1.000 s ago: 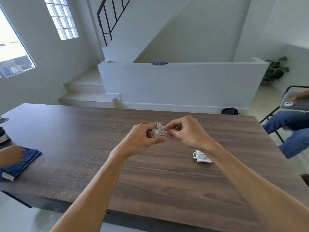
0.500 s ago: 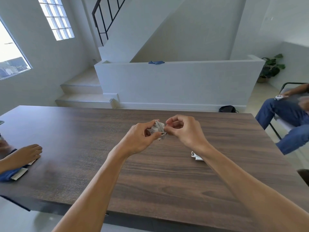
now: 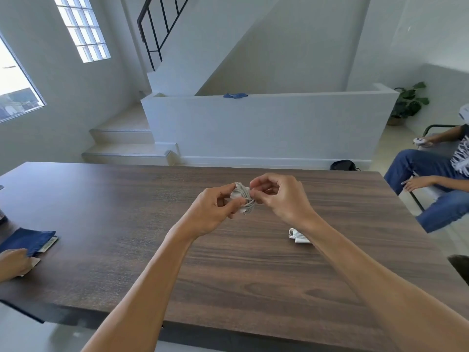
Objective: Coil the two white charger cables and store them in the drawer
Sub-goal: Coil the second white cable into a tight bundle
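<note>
Your left hand [image 3: 213,212] grips the coiled white charger cable [image 3: 244,198] above the wooden table [image 3: 127,212]; your right hand [image 3: 281,196] pinches its wrap; cable 2 [image 3: 298,236] lies coiled beside your right forearm.

Single head-worn view, looking forward and down from the near long edge of the wooden table [image 3: 253,275] toward its far edge. Wide angle, close above the tabletop, reaching the staircase [image 3: 121,138] behind.
</note>
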